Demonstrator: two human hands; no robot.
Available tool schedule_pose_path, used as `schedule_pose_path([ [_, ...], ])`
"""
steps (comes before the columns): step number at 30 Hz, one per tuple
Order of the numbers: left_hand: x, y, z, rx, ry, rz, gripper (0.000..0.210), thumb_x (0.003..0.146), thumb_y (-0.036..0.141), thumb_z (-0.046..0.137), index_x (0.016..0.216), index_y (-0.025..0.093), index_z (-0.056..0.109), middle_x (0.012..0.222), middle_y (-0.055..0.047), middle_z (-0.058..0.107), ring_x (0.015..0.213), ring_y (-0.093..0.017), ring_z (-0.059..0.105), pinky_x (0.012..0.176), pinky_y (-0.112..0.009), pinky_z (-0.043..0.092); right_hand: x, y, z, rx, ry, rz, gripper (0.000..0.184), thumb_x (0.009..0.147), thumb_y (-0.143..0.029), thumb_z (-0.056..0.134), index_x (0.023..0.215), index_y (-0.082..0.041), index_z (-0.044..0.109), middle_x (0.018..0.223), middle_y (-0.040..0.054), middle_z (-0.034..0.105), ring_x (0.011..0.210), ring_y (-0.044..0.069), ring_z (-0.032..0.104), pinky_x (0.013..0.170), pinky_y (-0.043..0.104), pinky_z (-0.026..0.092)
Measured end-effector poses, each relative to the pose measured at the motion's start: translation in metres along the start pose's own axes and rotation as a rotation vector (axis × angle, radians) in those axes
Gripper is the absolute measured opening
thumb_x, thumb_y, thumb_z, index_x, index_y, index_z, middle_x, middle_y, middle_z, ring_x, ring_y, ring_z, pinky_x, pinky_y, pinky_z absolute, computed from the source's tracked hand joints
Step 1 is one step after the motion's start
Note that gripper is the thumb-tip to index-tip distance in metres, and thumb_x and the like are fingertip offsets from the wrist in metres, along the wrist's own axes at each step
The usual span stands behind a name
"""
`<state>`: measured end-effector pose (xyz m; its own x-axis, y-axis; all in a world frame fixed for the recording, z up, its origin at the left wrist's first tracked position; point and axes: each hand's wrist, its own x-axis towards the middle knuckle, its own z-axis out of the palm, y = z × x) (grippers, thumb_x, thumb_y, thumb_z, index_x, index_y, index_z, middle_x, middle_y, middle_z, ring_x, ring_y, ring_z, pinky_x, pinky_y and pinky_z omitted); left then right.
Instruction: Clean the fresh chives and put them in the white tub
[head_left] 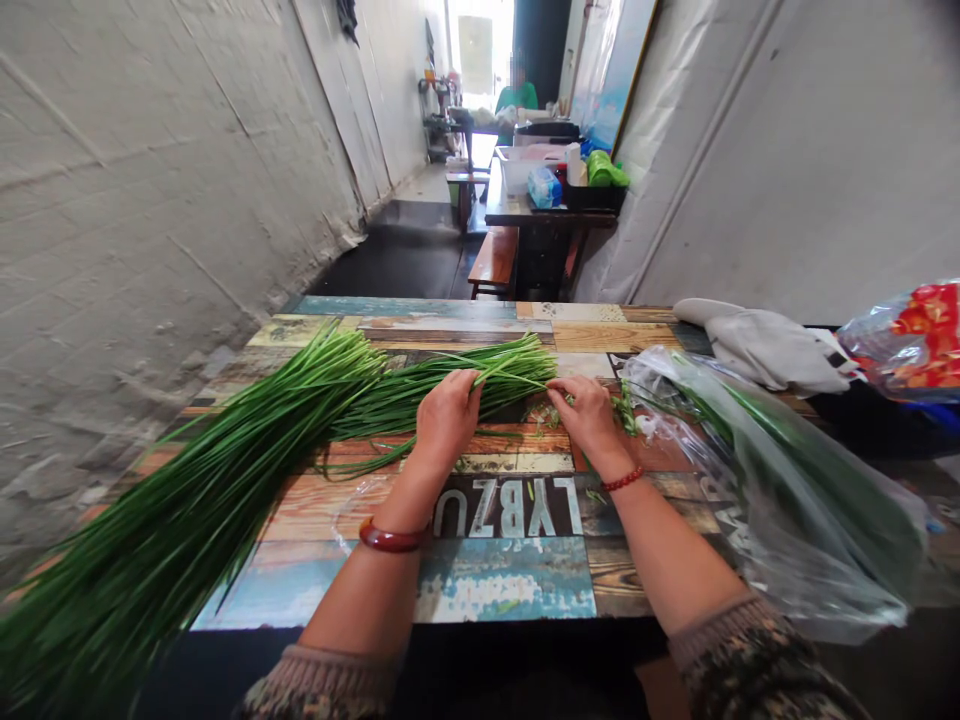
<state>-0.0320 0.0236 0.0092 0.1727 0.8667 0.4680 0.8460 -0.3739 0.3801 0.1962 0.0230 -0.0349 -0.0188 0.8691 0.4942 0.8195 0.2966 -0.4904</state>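
**Chives under both hands**

Chives point(450, 385) lie in a small bunch across the counter point(510, 580), and we hold them at mid-length. Our left hand point(448, 415) has its grip closed on the stalks; our right hand point(589, 415) pinches their ends. A large pile point(187, 510) lies left, a plastic bag point(787, 490) right.

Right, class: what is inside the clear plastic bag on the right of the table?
Through the clear plastic bag long green stalks show, like the chives piled on the table. Creases and glare hide the far end, so anything else inside cannot be made out.
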Motion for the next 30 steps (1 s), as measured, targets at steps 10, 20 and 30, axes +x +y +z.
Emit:
schedule_pose_path([
  [10, 0.003, 0.002, 0.009, -0.156, -0.012, 0.238, 0.025, 0.096, 0.027, 0.046, 0.108, 0.02, 0.066, 0.102, -0.008, 0.069, 0.101, -0.021, 0.06, 0.092, -0.036, 0.044, 0.002, -0.026, -0.02, 0.331, 0.049, -0.127, 0.021, 0.095, -0.032, 0.048, 0.087, -0.021, 0.065, 0.087, 0.0053, 0.068, 0.086, 0.02, 0.061, 0.081, 0.034, 0.046],
  [20, -0.001, 0.014, 0.007, -0.067, -0.322, 0.1, 0.024, 0.097, 0.032, 0.044, 0.081, 0.019, 0.056, 0.08, -0.003, 0.062, 0.076, -0.017, 0.056, 0.066, -0.026, 0.037, -0.001, -0.027, -0.015, 0.521, -0.08, 0.084, 0.025, 0.092, -0.039, 0.05, 0.089, -0.021, 0.067, 0.089, 0.0036, 0.07, 0.085, 0.019, 0.064, 0.077, 0.031, 0.048],
  [30, -0.005, 0.025, 0.005, 0.154, -0.309, 0.145, 0.018, 0.097, 0.033, 0.046, 0.091, 0.02, 0.057, 0.092, -0.004, 0.066, 0.085, -0.019, 0.061, 0.067, -0.028, 0.037, -0.007, -0.033, 0.005, 0.759, -0.04, 0.228, 0.017, 0.079, -0.037, 0.067, 0.082, -0.021, 0.069, 0.084, 0.003, 0.07, 0.077, 0.018, 0.062, 0.074, 0.031, 0.048],
])
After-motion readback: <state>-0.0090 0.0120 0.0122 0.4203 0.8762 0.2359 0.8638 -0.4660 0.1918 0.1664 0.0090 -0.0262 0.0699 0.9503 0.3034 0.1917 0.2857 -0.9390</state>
